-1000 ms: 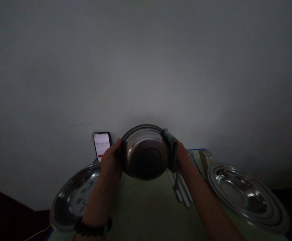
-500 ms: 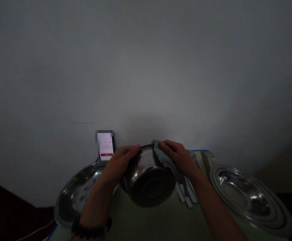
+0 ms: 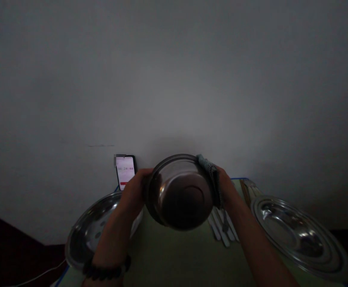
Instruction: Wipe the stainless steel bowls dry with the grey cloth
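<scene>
A steel bowl (image 3: 182, 195) is held up above the table, tilted so that its round underside faces me. My left hand (image 3: 139, 187) is closed on the bowl's left side, its fingertips hidden behind the metal. On the opposite side, my right hand (image 3: 224, 183) presses a grey-green checked cloth (image 3: 211, 173) against the bowl's rim and wall. That hand's fingers are mostly out of sight behind the cloth and bowl. Below it, several light-handled utensils (image 3: 223, 233) lie on the table.
A large steel basin (image 3: 75, 243) stands at the left, partly behind my forearm. Stacked steel dishes (image 3: 290, 235) sit at the right beside chopsticks (image 3: 246, 193) and other cutlery. A lit phone (image 3: 125, 171) leans on the wall behind the green table (image 3: 174, 259).
The bowl has tipped and risen, so more of its underside and its far rim show. My right hand and the cloth have shifted right along its side.
</scene>
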Motion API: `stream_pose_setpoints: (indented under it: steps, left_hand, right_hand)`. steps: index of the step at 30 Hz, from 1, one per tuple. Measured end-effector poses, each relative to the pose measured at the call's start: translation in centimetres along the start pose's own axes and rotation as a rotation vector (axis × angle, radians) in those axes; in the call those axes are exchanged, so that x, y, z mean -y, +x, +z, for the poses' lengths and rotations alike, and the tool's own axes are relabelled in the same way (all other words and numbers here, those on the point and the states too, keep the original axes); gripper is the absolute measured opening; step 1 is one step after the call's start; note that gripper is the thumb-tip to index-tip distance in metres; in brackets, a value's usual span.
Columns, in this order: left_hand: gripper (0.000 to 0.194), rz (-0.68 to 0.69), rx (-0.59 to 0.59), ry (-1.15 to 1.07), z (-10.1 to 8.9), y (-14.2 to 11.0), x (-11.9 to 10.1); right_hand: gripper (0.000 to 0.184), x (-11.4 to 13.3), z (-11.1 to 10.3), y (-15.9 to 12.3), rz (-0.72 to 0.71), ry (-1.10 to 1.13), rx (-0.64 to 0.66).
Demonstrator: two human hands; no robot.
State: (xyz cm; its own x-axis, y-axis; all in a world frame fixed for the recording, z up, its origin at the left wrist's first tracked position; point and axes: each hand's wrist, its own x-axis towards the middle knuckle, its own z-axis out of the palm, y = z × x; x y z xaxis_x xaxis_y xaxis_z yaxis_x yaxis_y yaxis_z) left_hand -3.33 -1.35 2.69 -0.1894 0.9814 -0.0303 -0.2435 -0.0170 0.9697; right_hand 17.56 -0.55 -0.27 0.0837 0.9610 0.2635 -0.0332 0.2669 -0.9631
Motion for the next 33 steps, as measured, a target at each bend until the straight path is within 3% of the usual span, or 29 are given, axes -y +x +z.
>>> stream_pose_setpoints:
  steps: [4,8,11,20,29,33]
  left_hand:
    - [0.018,-0.103,0.139,0.122,-0.7,-0.2,0.2]
    - [0.029,-0.031,0.298,0.236,-0.5,-0.5,0.0]
    - [0.033,-0.009,0.34,0.203,-0.4,-0.5,0.0]
    - [0.028,0.007,0.149,-0.11,0.4,-0.4,0.2]
    - [0.016,-0.117,0.045,0.016,-0.6,0.1,0.5]
    - [0.027,-0.089,0.119,0.033,-0.5,-0.1,0.3]
  right_hand:
    - [0.042,0.5,-0.1,-0.3,-0.026,-0.142,0.142]
    - [0.042,0.9,0.4,-0.7,-0.036,-0.191,0.193]
    - [0.041,1.0,0.5,-0.7,-0.055,-0.167,0.179]
    - [0.04,0.2,-0.6,-0.1,-0.051,-0.047,0.05]
    - [0.044,0.3,-0.4,0.0,-0.025,-0.072,0.07]
    - [0.043,0.2,-0.2,-0.1,-0.032,-0.059,0.072]
